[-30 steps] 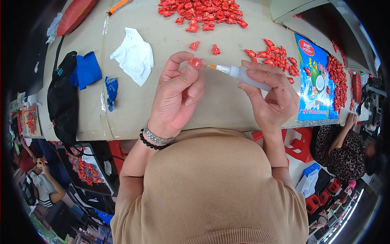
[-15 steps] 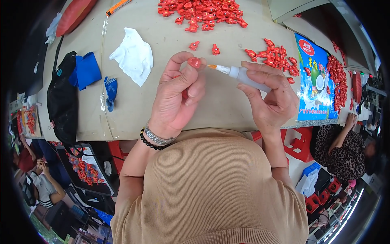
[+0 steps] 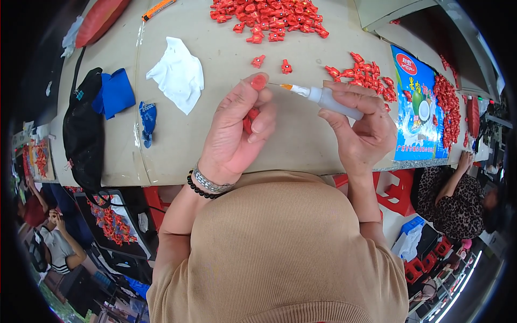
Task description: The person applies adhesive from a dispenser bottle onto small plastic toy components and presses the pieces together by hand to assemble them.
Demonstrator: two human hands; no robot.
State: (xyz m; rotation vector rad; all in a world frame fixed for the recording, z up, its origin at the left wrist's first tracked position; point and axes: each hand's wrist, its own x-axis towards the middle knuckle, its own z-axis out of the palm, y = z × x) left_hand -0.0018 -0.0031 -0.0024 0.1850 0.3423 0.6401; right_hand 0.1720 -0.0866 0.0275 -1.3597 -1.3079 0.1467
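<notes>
Above the table, my left hand (image 3: 232, 125) pinches a small round red plastic piece (image 3: 258, 82) between thumb and forefinger, its ringed face showing. A second red piece (image 3: 249, 120) lies in the curl of the same hand's fingers, partly covered. My right hand (image 3: 367, 121) is closed round a small translucent squeeze bottle (image 3: 335, 102), tilted with its orange-based needle tip (image 3: 288, 87) pointing left. The needle's end sits just right of the round piece; a small gap seems to part them. Two loose red figure-like parts (image 3: 286, 66) lie on the table beyond my hands.
A large heap of red parts (image 3: 269, 19) lies at the back, a smaller cluster (image 3: 366, 75) at the right beside a blue printed sheet (image 3: 417, 107). On the left are a white cloth (image 3: 176, 75), blue cloth (image 3: 116, 92), black pouch (image 3: 83, 129) and orange-handled cutter (image 3: 158, 9). Co-workers sit both sides.
My left hand has turned the round red piece so its ringed face shows, and the second red piece has come into sight. The bottle's needle has drawn slightly away to the right.
</notes>
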